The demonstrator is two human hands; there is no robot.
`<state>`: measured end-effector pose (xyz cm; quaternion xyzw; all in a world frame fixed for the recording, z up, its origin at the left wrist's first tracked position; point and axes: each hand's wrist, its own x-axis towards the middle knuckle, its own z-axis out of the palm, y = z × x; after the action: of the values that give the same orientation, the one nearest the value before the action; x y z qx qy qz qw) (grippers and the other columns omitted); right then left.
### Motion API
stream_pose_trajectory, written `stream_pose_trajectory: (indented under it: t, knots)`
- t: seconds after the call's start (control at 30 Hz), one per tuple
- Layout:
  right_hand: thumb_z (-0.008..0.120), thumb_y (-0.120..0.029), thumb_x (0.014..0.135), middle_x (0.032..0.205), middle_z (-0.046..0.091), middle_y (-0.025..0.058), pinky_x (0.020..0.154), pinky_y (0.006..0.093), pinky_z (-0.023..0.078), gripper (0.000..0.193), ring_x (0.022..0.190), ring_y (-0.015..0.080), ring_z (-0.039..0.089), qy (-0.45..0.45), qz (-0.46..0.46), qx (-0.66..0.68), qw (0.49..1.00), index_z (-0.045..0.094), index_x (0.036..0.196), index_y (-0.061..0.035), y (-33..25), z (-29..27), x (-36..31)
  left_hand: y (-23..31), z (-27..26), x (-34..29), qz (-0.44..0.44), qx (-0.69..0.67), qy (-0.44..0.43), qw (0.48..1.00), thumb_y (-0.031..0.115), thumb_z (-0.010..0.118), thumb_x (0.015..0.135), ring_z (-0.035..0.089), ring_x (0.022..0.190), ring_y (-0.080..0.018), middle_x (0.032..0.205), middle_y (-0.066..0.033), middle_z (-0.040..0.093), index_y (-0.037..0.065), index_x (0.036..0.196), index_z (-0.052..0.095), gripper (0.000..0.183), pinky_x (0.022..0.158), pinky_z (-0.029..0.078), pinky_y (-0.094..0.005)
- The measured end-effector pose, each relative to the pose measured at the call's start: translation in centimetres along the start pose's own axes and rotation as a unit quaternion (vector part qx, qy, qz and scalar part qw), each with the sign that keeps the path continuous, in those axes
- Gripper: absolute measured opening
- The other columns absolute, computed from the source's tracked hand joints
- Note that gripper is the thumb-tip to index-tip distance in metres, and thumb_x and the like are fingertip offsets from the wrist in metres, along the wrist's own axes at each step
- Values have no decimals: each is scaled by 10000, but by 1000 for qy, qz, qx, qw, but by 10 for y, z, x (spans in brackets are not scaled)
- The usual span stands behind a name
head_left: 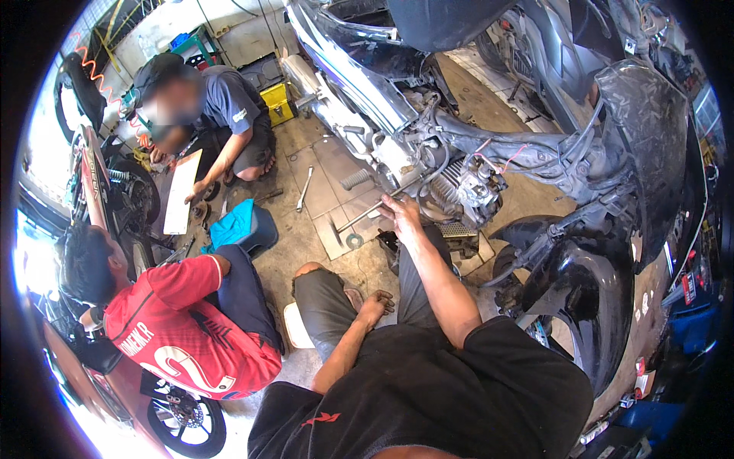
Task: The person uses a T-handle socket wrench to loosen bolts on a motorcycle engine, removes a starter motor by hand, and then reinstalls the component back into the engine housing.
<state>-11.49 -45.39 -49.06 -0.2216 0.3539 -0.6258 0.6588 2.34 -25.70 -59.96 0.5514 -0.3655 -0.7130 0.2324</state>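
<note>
Gripping on the slant now, the right hand has its fingers wrapped around the shaft of a long T-handled tool, just below the centre of the frame, and that's where the eyes belong! The crossbar hangs out to the lower left, over the floor tiles, while the shaft's other end points up and right towards the engine and gets lost among the metal; whether it is seated on anything, I cannot tell. A good turn here, I'd judge, starts with the shaft square to whatever it meets, fully home before any force goes in, because a tilted socket could slip and round a corner. And look at the left hand, lower middle of the frame, between the trouser legs, fingers half curled, palm hidden, so I can't say whether anything is tucked under there! It sits well apart from the tool; bringing it up to steady the shaft near the engine would likely leave the right hand free to swing the crossbar. Mind the knuckles too, with the foot peg poking out near the shaft, just above centre-left, and a dark ring lying on the floor right beside the crossbar, easily knocked away; slow, even pressure looks the winning play, with the wrist straight and the shaft never bending sideways
</note>
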Motion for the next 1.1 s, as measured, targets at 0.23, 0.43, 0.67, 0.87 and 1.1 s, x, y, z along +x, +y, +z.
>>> stream_pose_trajectory:
  t: [0.23, 0.43, 0.67, 0.87, 1.1]
  knots:
    - [719, -239, 833, 766, 589, 34, 539, 289, 537, 297, 598, 130, 600, 22, 5, -66, 998, 551, 979, -41, -9, 14, 5, -1, -2, 0, 45, 2, 44, 998, 33, 418, 908, 624, 731, -181, 886, -116, 629, -4, 1106, 518, 225, 663, 497, -301]
    - [668, -231, 873, 701, 580, 13, 523, 236, 499, 182, 580, 102, 551, -16, 93, -1, 995, 567, 879, -80, -22, 11, -6, 0, 1, 0, 65, 19, 66, 995, 90, 443, 949, 622, 724, -186, 891, -114, 631, 2, 1104, 531, 199, 667, 503, -306]
    - [587, -345, 928, 666, 541, 27, 578, 286, 528, 324, 606, 113, 532, -122, 133, -235, 955, 565, 796, -50, 13, -6, -27, 6, -16, 5, 206, -408, 120, 881, 182, 397, 982, 610, 927, -302, 1010, -150, 593, 43, 1153, 483, 237, 838, 501, -420]
    - [595, -312, 919, 751, 539, 61, 451, 290, 494, 309, 584, 144, 538, -127, 151, -445, 873, 545, 911, -7, 23, -2, -66, 6, -15, 2, 298, -124, 293, 900, 74, 615, 841, 456, 1165, -296, 1260, -157, 446, 63, 1321, 335, 556, 987, 390, -420]
    - [640, -309, 896, 763, 574, 78, 447, 282, 438, 355, 565, 132, 522, -285, 181, -491, 803, 559, 980, 27, -2, -5, -81, -15, -5, 16, 298, 228, 272, 886, 230, 651, 858, 530, 1109, -332, 1190, -220, 550, 21, 1293, 440, 527, 966, 404, -397]
